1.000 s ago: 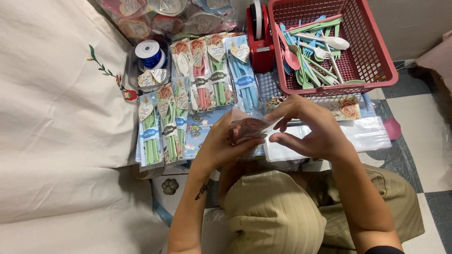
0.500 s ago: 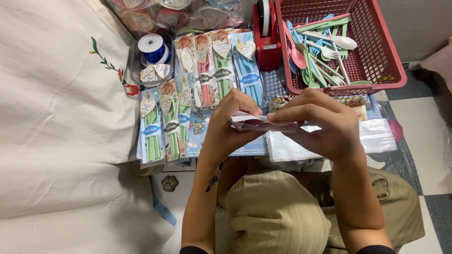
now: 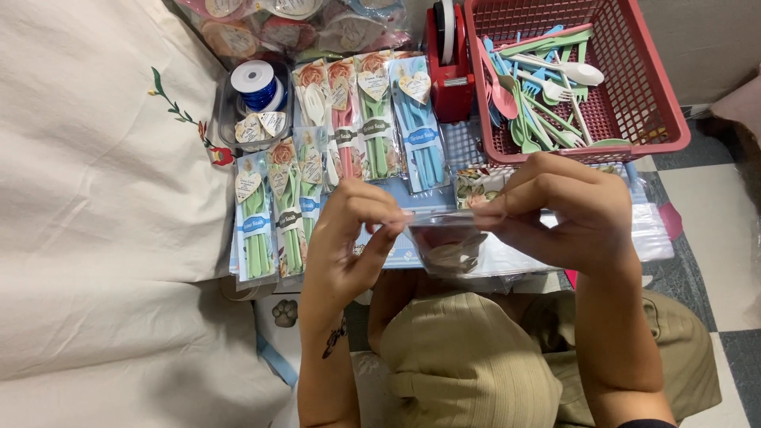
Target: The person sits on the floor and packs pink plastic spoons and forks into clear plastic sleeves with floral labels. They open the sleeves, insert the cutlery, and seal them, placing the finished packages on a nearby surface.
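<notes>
Both my hands hold a small clear plastic bag (image 3: 448, 242) in front of me, above my lap. My left hand (image 3: 349, 238) pinches its left top edge. My right hand (image 3: 559, 206) grips its right top edge from above. Something pale and rounded shows through the bag, but I cannot tell what it is. Beyond my hands lie packed cutlery sets (image 3: 341, 150) in clear sleeves, green, pink and blue, laid side by side in two rows.
A red basket (image 3: 658, 95) at the upper right holds several loose plastic spoons and forks. A red tape dispenser (image 3: 448, 55) stands left of it. A blue ribbon spool (image 3: 258, 83) sits in a grey tray. White embroidered cloth (image 3: 95, 198) covers the left. Flat clear bags (image 3: 642, 238) lie under my right hand.
My hands have lifted slightly and come closer together on the clear bag. The view has tilted a little, and the bag now hangs more upright between my fingers.
</notes>
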